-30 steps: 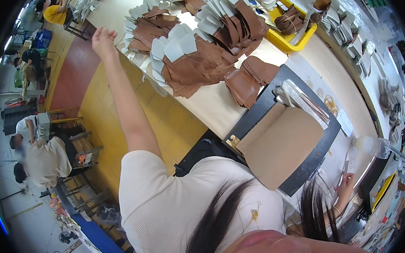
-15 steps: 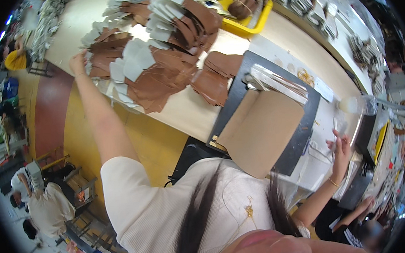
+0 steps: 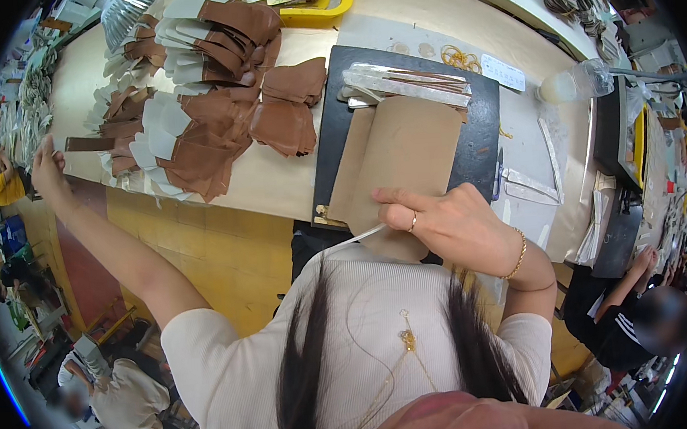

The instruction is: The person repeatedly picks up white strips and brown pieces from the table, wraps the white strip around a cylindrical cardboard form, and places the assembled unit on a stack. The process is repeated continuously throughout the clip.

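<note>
At the far left edge of the table, my left hand [image 3: 50,171] pinches the pale end of a brown leather-like strip [image 3: 88,143], which sticks out beside the piles. Fanned stacks of brown leather-like pieces [image 3: 212,136] with whitish ends lie next to it. My right hand [image 3: 461,225] is closed over the near end of a tan sheet [image 3: 414,140], gripping a thin whitish stick [image 3: 357,238] that points left. Beneath the sheet is a dark board [image 3: 477,147]. Pale bars [image 3: 397,79] with brown strips between them lie at the sheet's far end.
A yellow tray [image 3: 335,5] stands at the back. To the right are a clear bottle [image 3: 579,81], yellow rubber bands [image 3: 460,58] and pale flat bars [image 3: 531,186]. Another person [image 3: 626,313] sits at the right; others sit at the lower left.
My right hand has swung left from the table's right side to over the tan sheet. My left hand has drawn a brown strip out from the piles. The view has shifted right.
</note>
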Demonstrator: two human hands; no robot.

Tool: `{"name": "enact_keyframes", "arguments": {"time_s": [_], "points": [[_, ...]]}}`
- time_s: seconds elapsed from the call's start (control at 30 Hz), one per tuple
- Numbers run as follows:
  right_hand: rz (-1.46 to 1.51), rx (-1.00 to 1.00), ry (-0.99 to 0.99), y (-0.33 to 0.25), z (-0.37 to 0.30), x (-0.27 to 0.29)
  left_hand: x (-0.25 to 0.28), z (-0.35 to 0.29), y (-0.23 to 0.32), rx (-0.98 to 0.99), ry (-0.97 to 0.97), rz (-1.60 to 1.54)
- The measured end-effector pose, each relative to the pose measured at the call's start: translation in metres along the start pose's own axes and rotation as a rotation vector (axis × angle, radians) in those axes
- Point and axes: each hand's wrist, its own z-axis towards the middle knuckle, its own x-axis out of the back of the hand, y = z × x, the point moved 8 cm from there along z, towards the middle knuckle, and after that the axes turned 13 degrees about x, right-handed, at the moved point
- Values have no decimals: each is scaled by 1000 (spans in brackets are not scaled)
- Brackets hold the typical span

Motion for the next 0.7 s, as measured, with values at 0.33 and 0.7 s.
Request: {"name": "enact_keyframes", "arguments": {"time_s": [0.33, 0.7], "points": [[-63, 56, -35, 12, -19, 6, -83, -280, 156, -411, -733, -280], [578, 10, 395, 8, -109, 42, -301, -497, 58, 377, -1532, -308]]}}
